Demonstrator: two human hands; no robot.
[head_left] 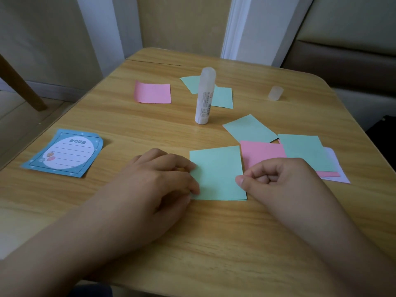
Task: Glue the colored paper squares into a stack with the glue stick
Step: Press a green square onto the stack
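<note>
A green paper square [216, 174] lies flat on the wooden table [150, 125] in front of me. My left hand [156, 179] rests on its left edge with the fingertips touching the paper. My right hand [278, 179] has its fingers curled, and thumb and forefinger pinch the square's right edge. The white glue stick [204, 99] stands upright beyond the square, untouched. More squares lie around: a pink one [152, 93] at the back left, two green ones [222, 96] behind the glue stick, a green one [249, 129], a pink one [262, 153] and a green one [304, 151] to the right.
A blue decorated notepad [64, 153] lies at the left. A small translucent cap [275, 93] stands at the back right. A pale sheet [336, 168] sticks out under the right-hand pile. Walls and a padded seat [342, 61] surround the table.
</note>
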